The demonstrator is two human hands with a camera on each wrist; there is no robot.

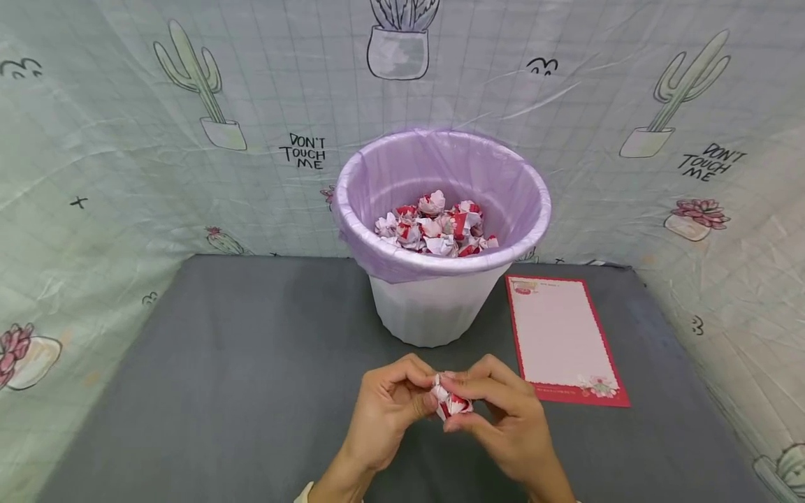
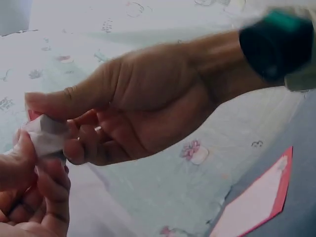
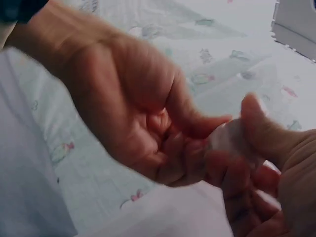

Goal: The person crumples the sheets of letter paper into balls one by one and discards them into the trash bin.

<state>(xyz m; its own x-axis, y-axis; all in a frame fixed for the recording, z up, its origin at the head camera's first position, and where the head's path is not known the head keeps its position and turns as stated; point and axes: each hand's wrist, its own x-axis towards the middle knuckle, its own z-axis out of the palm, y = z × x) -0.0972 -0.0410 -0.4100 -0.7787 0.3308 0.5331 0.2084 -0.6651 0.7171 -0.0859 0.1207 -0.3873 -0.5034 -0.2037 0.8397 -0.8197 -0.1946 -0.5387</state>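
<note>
Here I am, both hands meeting over the grey tabletop (image 1: 220, 377), and the crumpled paper ball (image 1: 454, 405) sits right between my fingertips! My left hand (image 1: 386, 412) pinches it from one side, thumb against the paper; my right hand (image 1: 512, 412) grips the other side, thumb low and fingers curled over the top, so the gap between the fingers is narrow and filled with red-and-white paper. Straight beyond my knuckles stands the white bin (image 1: 434, 311), upright on the dull, plain surface, its purple liner (image 1: 503, 178) folded out over the rim. Inside it, farther from my fingers, there's a heap of more crumpled balls (image 1: 440, 227), red and white as well! Over to the right, past my right-hand fingers, a red-bordered sheet (image 1: 562, 335) lies flat and slightly turned, just beside the bin, a flower printed in its near corner. To the left of my left-hand fingers the grey runs wide, and past its edges the pale cloth (image 1: 264, 91) rises behind and on both sides, creased and shiny in places. Look at that print: potted cacti, a faint grid, and "DON'T TOUCH ME" lettered on either side of the bin, far beyond my fingertips!
</note>
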